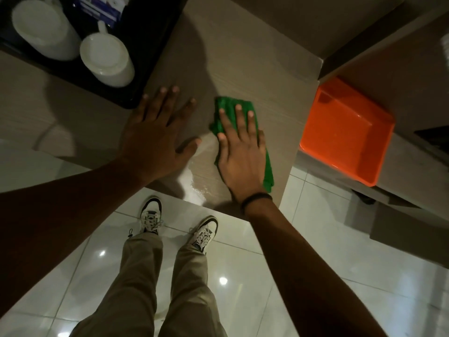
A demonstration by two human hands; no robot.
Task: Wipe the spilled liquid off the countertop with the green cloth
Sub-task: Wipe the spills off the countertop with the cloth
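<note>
The right hand [239, 152] lies flat and open, pressing the green cloth [228, 110] on the surface [243, 57] beside the wet patch [196, 183]. The left hand [155, 132], open and empty, probably gives support.

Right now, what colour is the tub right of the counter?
Orange tub, plain, no pattern; clearest in the head view.

both hands, left hand [155, 135] and right hand [239, 152], lie flat, fingers spread.
</note>
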